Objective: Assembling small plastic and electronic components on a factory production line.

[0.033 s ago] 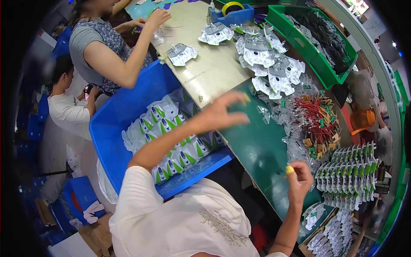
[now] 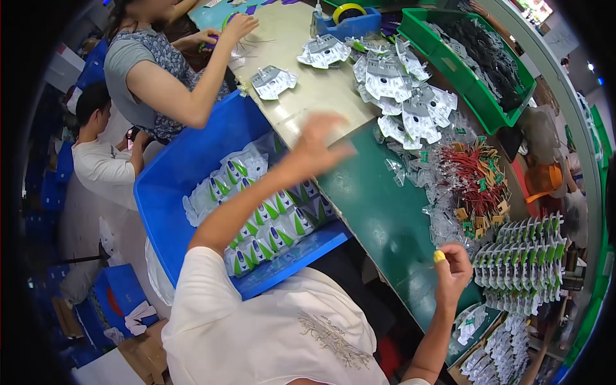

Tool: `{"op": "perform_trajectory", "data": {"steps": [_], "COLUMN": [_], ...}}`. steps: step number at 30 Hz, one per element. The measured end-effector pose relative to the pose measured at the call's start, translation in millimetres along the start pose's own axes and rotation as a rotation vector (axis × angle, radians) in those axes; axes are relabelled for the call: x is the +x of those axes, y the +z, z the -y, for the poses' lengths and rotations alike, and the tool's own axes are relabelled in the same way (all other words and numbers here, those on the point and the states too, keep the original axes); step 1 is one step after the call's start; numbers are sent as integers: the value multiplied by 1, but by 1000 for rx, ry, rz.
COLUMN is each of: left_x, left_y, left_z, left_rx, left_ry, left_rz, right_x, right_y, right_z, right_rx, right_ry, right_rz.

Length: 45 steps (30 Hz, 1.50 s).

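My left hand (image 2: 313,149) is over the table's edge beside the blue bin, blurred by motion, with fingers spread and nothing seen in them. Over the green mat (image 2: 378,199), my right hand (image 2: 454,268) has its fingers curled together, with a yellow cover on the thumb. Whether it pinches something small is hidden. Close to it lie clear plastic pieces (image 2: 443,215) and a pile of red wires with small boards (image 2: 475,173). White-and-grey plastic housings (image 2: 385,77) are heaped at the far side. One single housing (image 2: 274,82) lies apart on the pale board.
A blue bin (image 2: 157,192) holds rows of bagged white-and-green parts. Stacked housings (image 2: 520,263) stand at the right, with more in a box (image 2: 497,356) below. A green crate (image 2: 449,58) and a blue tape dispenser (image 2: 350,22) are at the back. A co-worker (image 2: 167,83) works at the far left.
My left hand has moved left and slightly away, toward the pale board. My right hand has shifted very slightly to the right, fingers still curled.
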State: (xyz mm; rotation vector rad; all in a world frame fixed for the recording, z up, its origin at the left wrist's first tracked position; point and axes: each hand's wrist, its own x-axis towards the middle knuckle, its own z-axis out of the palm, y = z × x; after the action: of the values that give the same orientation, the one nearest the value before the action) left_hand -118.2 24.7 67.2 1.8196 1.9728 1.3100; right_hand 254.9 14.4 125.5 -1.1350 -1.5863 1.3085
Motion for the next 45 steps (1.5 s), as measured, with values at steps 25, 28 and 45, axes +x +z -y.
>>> {"op": "perform_trajectory", "data": {"steps": [25,28,45], "left_x": [-119,-106,-47], "left_y": [52,45,63], "left_z": [-97,-103,-55], "left_rx": [-157,-230,-77], "left_ry": [480,448,368], "left_rz": [497,538,332], "right_x": [3,2,-16], "right_y": [56,58,41], "right_z": [-28,-30,-31], "right_rx": [-868,-941,-929], "right_ry": [-460,-419,-369], "right_rz": [147,249,174]}}
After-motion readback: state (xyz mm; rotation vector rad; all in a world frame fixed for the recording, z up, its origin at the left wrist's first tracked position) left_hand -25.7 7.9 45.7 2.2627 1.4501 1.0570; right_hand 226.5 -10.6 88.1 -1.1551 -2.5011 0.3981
